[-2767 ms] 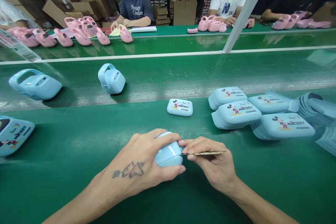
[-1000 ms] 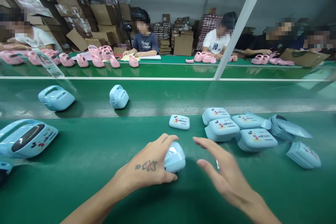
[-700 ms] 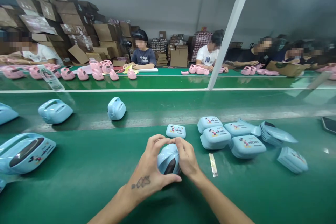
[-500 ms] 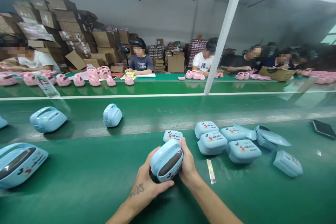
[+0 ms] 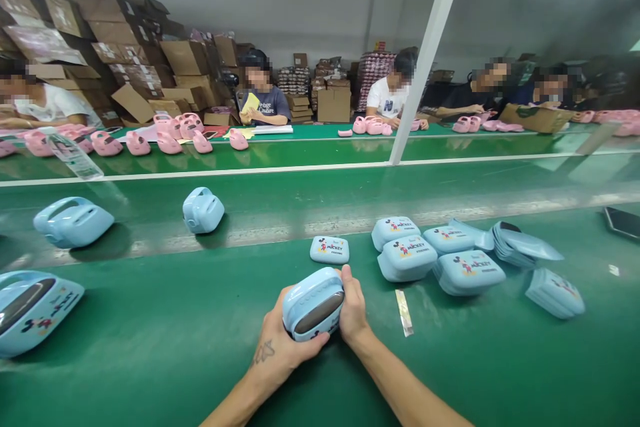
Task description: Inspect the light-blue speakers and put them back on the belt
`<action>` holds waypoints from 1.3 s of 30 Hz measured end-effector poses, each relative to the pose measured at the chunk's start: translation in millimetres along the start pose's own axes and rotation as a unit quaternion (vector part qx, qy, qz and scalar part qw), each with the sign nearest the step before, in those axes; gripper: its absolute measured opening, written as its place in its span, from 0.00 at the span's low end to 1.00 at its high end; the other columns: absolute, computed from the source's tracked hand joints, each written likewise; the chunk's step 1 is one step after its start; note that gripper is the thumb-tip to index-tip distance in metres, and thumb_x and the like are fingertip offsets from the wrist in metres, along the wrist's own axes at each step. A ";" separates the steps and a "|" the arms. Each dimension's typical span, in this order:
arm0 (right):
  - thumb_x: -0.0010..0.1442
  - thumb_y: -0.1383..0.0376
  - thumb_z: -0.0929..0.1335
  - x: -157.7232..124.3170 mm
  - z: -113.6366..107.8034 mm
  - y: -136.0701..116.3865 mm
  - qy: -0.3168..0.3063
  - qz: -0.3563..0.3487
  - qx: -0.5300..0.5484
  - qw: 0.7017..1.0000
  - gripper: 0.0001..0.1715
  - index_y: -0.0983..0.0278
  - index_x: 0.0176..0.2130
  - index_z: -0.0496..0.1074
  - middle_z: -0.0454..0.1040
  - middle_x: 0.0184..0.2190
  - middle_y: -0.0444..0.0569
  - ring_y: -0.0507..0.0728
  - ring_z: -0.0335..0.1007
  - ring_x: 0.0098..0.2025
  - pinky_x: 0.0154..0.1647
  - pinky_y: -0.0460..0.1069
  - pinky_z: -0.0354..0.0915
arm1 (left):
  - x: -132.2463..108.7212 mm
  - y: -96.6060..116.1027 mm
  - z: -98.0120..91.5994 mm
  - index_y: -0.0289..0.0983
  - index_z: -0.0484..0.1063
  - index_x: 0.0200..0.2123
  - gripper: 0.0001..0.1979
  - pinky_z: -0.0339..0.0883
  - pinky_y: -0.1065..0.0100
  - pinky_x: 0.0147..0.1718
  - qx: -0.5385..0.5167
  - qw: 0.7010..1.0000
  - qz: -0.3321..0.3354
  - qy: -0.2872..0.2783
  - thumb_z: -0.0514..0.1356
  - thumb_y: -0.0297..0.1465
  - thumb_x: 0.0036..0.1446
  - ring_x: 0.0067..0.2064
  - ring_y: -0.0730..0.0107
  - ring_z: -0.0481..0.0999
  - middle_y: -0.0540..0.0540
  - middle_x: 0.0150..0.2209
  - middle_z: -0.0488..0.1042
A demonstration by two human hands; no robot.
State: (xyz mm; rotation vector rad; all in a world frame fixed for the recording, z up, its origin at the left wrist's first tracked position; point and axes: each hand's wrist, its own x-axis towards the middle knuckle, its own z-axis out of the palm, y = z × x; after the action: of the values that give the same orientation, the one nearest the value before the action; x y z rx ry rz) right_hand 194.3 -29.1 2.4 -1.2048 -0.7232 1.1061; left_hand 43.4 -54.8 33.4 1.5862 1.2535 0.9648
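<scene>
Both my hands are closed around a light blue plastic housing (image 5: 314, 303) that has a raised handle band and a dark oval window. My left hand (image 5: 280, 337) wraps its left and near side, the thumb lying along the lower front. At the right end my right hand (image 5: 354, 303) presses with its fingers, partly hidden behind the housing. Just beyond it a flat light blue cover (image 5: 329, 249) with a Mickey print lies on the green table (image 5: 175, 347). To the right are stacks of similar printed covers (image 5: 469, 271).
More blue housings stand at the left, one close by (image 5: 37, 313) and two farther off on the conveyor belt (image 5: 280, 200). A paper strip (image 5: 405, 312) and a dark phone (image 5: 623, 221) lie at right. Co-workers sit across, behind pink parts (image 5: 167, 142); a white post (image 5: 425, 60) rises between.
The housing has tilted slightly between my hands, its dark window now closer to level. My view has dipped a little. Across the belt, a co-worker has raised a yellow sheet.
</scene>
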 end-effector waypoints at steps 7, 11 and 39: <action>0.62 0.34 0.60 -5.2 6.9 -12.7 -0.050 0.013 0.010 0.999 0.41 0.64 0.38 0.80 0.81 0.31 0.50 0.62 0.76 0.38 0.41 0.52 0.69 | 5.6 5.7 -7.7 0.41 0.71 0.53 0.33 0.75 0.57 0.50 -0.090 0.995 -0.034 -0.024 0.74 0.35 0.41 0.49 0.52 0.80 0.46 0.47 0.81; 0.63 0.38 0.60 -9.8 8.4 -24.2 -0.196 0.026 0.074 0.977 0.37 0.63 0.47 0.79 0.82 0.36 0.51 0.65 0.77 0.43 0.46 0.56 0.71 | 8.0 8.8 -24.3 0.40 0.69 0.55 0.39 0.71 0.54 0.55 -0.197 0.978 -0.061 -0.008 0.76 0.37 0.37 0.54 0.48 0.77 0.43 0.50 0.80; 0.39 0.68 0.79 -28.7 6.2 -12.1 -0.218 -0.118 -0.301 0.921 0.47 0.56 0.56 0.63 0.78 0.45 0.45 0.63 0.76 0.44 0.46 0.56 0.71 | 39.8 -14.4 -15.8 0.34 0.79 0.31 0.38 0.65 0.64 0.31 -0.132 0.976 0.000 0.172 0.46 0.61 0.59 0.30 0.59 0.75 0.42 0.30 0.80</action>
State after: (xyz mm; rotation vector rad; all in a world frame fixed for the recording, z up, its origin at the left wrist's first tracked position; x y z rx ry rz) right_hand 182.4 -53.6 18.8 -1.3371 -1.5990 0.9833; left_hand 32.0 -11.6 27.0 1.2467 1.2907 1.3885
